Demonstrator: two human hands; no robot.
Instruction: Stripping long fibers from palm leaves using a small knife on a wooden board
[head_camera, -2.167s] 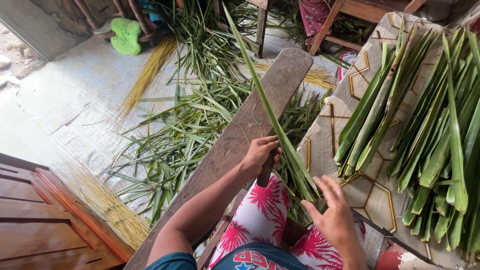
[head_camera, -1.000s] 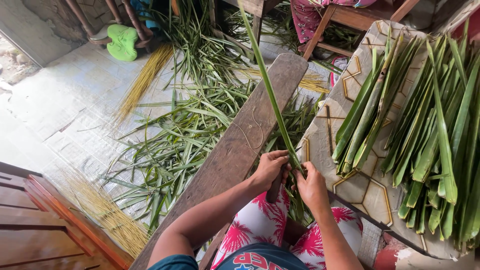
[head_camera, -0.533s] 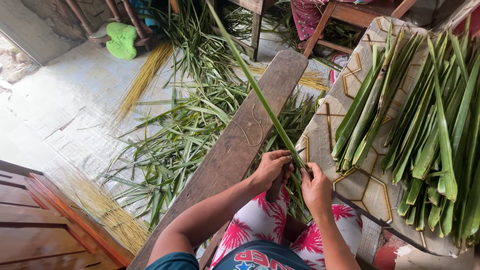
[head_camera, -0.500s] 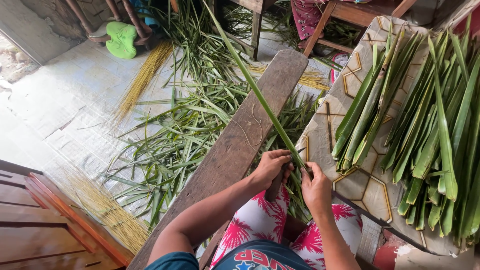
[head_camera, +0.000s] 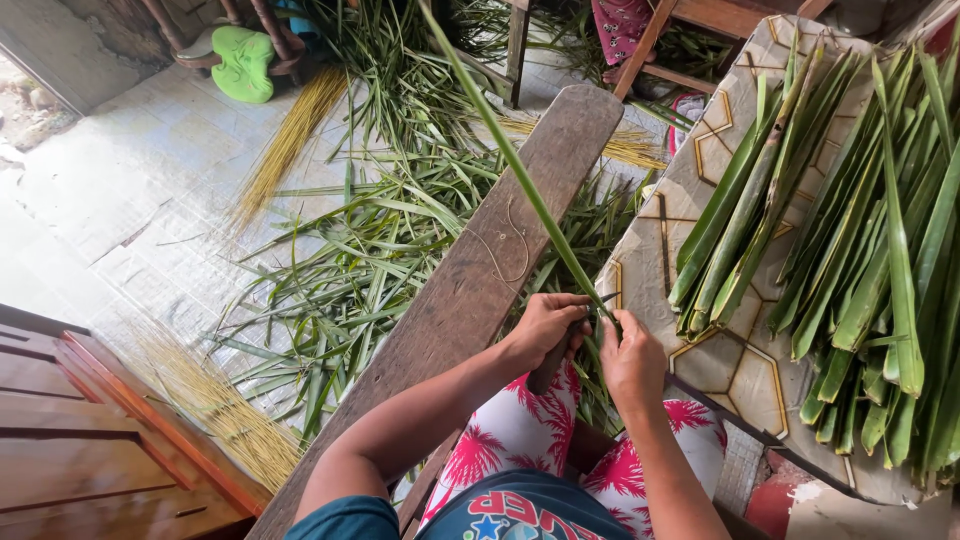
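A dark knife handle was gripped in the left hand. The long green leaf was pinched by the right hand, over the wooden plank. Fingers could be cut if the blade slipped.

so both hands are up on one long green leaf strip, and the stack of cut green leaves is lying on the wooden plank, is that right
Not quite. Both the left hand and the right hand do hold the long green leaf strip, but the stack of cut green leaves lies on the patterned mat at the right, not on the wooden plank. The head view shows it.
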